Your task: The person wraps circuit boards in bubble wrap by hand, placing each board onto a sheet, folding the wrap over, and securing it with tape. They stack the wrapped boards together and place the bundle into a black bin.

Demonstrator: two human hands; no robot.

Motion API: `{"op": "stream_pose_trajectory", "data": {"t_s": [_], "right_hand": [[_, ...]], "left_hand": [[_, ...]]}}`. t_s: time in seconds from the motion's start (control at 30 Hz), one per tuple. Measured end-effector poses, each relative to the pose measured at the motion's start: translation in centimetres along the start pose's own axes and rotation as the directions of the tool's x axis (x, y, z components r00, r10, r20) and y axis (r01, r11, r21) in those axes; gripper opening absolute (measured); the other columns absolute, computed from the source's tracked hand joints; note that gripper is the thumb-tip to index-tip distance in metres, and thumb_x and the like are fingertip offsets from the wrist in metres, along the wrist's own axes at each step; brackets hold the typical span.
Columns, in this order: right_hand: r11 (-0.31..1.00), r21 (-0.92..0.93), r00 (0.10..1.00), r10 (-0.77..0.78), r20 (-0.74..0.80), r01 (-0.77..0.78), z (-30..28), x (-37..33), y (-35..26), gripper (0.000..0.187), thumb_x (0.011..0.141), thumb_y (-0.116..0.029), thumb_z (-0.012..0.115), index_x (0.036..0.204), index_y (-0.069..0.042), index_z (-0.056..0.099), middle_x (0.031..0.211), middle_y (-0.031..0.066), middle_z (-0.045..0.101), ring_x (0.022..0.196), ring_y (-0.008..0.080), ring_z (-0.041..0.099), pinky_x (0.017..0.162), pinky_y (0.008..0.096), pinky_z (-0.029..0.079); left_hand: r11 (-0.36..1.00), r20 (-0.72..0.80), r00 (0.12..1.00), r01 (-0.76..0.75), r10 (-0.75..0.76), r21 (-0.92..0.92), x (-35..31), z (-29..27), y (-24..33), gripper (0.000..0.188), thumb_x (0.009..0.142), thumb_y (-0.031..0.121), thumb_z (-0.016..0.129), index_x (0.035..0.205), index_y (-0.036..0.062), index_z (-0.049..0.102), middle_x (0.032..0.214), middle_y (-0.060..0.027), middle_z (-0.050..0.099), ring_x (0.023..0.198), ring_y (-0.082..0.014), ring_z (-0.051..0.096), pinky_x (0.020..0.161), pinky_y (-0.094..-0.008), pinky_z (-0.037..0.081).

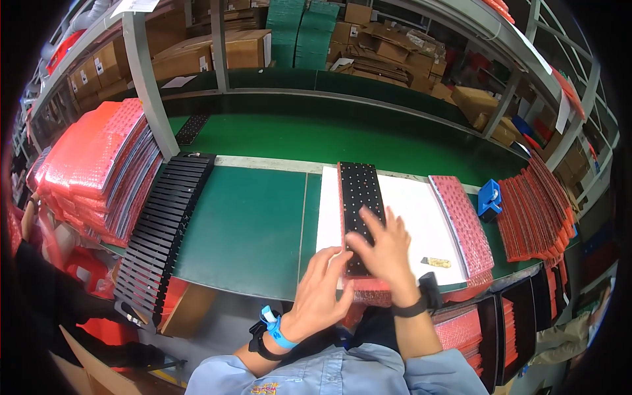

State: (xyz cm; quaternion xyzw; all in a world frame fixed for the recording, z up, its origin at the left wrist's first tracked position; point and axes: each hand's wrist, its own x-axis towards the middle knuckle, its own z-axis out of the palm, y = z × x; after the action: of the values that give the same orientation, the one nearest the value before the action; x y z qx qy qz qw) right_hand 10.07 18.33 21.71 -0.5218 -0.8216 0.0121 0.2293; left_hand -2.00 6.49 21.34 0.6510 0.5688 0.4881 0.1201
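Observation:
A long black panel dotted with small pale spots (361, 191) lies lengthwise in front of me on a white sheet (415, 197). Pink bubble wrap (368, 284) shows along its left side and near end. My right hand (388, 250) is spread over the panel's near half, slightly blurred; whether it touches the surface I cannot tell. Beside the panel's near left edge, my left hand (319, 293) has its fingers apart and holds nothing visible. A small yellowish cutter knife (436, 262) rests on the sheet to the right of my right hand.
Right of the sheet are a pink bubble-wrap strip (464, 227), a blue tape dispenser (489, 201) and a row of pink-wrapped panels (534, 214). On the left stand a slotted black rack (161, 230) and stacked pink bubble bags (92, 158). A green conveyor (283, 135) runs behind metal posts.

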Motion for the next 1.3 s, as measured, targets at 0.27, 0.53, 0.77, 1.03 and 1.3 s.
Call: {"op": "stream_pose_trajectory", "data": {"t_s": [0.27, 0.53, 0.77, 1.03, 1.3], "right_hand": [[0.963, 0.21, 0.932, -0.224, 0.286, 0.168, 2.0, 21.1, 10.2, 0.063, 0.082, -0.042, 0.072, 0.134, -0.01, 0.055, 0.134, 0.0169, 0.056, 0.123, 0.0327, 0.054, 0.102, 0.0437, 0.043], [0.966, 0.131, 0.549, -0.235, 0.802, 0.222, 4.4, 26.4, 7.0, 0.06, 0.068, -0.034, 0.087, 0.116, -0.004, 0.066, 0.11, 0.0134, 0.068, 0.105, 0.0248, 0.062, 0.091, 0.0354, 0.047], [0.934, 0.267, 0.538, -0.356, 0.764, 0.239, 1.1, 28.5, 7.2, 0.053, 0.064, -0.029, 0.089, 0.102, 0.002, 0.069, 0.09, 0.0097, 0.071, 0.084, 0.0218, 0.065, 0.078, 0.0337, 0.049], [0.802, 0.116, 0.81, -0.575, -0.116, 0.586, -13.9, 23.9, 2.8, 0.044, 0.065, -0.015, 0.082, 0.102, -0.003, 0.063, 0.095, 0.0164, 0.066, 0.092, 0.0333, 0.064, 0.075, 0.0413, 0.05], [0.725, 0.002, 0.718, -0.682, -0.143, 0.689, -0.7, 3.1, 7.7, 0.047, 0.075, -0.009, 0.068, 0.121, -0.016, 0.061, 0.088, 0.0072, 0.045, 0.084, 0.0257, 0.048, 0.074, 0.038, 0.04]], "left_hand": [[0.944, 0.205, 0.959, -0.239, 0.194, 0.227, 1.6, 4.2, 2.3, 0.044, 0.081, 0.006, 0.064, 0.125, 0.0059, 0.058, 0.131, -0.0128, 0.054, 0.127, -0.0344, 0.048, 0.107, -0.0443, 0.039], [0.916, 0.255, 0.963, -0.179, 0.087, 0.36, 0.6, 5.8, -0.1, 0.043, 0.081, 0.007, 0.063, 0.124, 0.0116, 0.063, 0.132, -0.0056, 0.059, 0.128, -0.0261, 0.051, 0.11, -0.0435, 0.038], [0.932, 0.234, 0.964, -0.199, 0.129, 0.304, 0.8, 6.0, 0.4, 0.042, 0.081, 0.005, 0.057, 0.123, 0.0069, 0.062, 0.134, -0.011, 0.056, 0.131, -0.0298, 0.047, 0.111, -0.0453, 0.034], [0.921, 0.275, 0.95, -0.234, 0.148, 0.311, 1.7, 7.8, 0.6, 0.033, 0.084, 0.012, 0.06, 0.117, 0.0056, 0.063, 0.126, -0.0122, 0.058, 0.123, -0.0352, 0.049, 0.106, -0.0474, 0.036], [0.867, 0.344, 0.901, -0.378, 0.264, 0.326, -0.9, 8.2, 1.8, 0.036, 0.08, 0.012, 0.064, 0.116, 0.0099, 0.064, 0.123, -0.0074, 0.059, 0.116, -0.0288, 0.052, 0.103, -0.043, 0.038]]}}
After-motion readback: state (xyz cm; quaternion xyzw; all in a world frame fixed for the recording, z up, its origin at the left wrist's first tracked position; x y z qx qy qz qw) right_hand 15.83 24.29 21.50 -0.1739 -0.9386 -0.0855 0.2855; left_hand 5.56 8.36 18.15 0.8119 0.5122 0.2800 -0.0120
